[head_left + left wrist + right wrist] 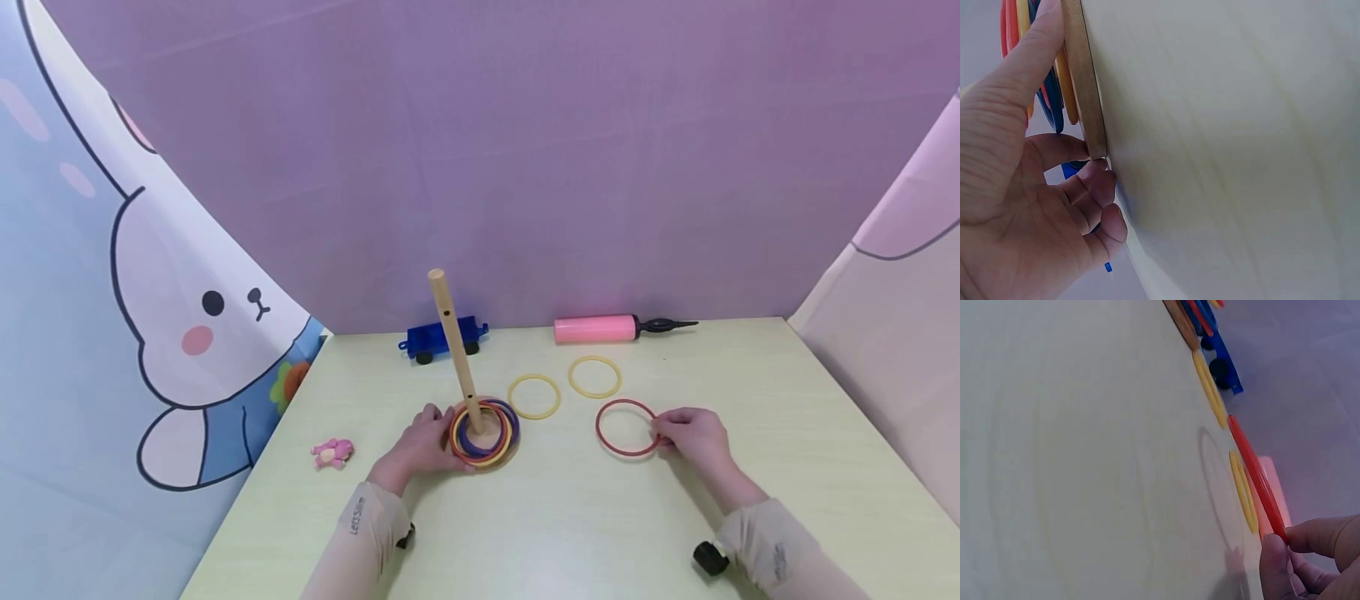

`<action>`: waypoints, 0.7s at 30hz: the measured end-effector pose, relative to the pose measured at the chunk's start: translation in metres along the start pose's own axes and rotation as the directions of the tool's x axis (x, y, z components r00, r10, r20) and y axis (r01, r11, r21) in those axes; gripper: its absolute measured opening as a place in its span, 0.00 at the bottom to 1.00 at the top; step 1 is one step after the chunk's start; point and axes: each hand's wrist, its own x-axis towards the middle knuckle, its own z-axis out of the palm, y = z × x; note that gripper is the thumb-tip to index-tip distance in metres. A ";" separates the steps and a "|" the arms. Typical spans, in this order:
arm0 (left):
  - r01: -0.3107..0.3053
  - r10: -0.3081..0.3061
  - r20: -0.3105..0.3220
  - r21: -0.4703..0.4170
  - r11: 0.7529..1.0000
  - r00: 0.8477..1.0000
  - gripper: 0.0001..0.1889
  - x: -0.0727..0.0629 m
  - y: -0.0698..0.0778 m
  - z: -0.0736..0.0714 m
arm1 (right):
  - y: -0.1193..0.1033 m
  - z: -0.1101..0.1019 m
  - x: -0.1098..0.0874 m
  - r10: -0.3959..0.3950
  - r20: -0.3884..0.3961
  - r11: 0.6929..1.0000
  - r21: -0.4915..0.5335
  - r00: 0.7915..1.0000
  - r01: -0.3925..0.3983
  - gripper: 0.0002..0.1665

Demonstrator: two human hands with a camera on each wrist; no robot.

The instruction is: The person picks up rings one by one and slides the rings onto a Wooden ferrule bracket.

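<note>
A wooden ring-toss stand leans slightly left in the head view, its upright post rising from a round base. Several rings in red, yellow and dark blue lie stacked around the post's foot. My left hand holds the base at its left side, the thumb at the near edge and the other fingers curled behind. To the right, my right hand pinches a red ring at its right edge between thumb and fingers. In the right wrist view, this ring hangs above the tabletop and casts a shadow.
Two yellow rings, one nearer the stand and one farther right, lie on the table. Behind stand a blue toy wagon and a pink hand pump. A small pink toy figure lies at left. Fabric walls enclose the table.
</note>
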 end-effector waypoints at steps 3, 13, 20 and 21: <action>-0.005 0.005 -0.003 0.003 1.000 1.000 0.60 0.001 -0.001 0.001 | -0.004 0.006 -0.006 -0.010 0.011 1.000 0.023 1.000 0.009 0.16; 0.006 -0.006 -0.001 0.010 1.000 1.000 0.60 0.003 -0.002 0.003 | -0.025 0.024 -0.025 -0.058 0.071 0.991 0.123 0.996 0.049 0.17; 0.001 -0.001 -0.001 0.007 1.000 1.000 0.60 0.002 -0.002 0.002 | -0.045 0.040 -0.034 -0.113 0.126 0.976 0.201 0.986 0.087 0.15; -0.003 0.003 -0.001 0.004 1.000 1.000 0.60 0.002 -0.002 0.002 | -0.048 0.043 -0.035 -0.122 0.134 0.975 0.201 0.984 0.093 0.14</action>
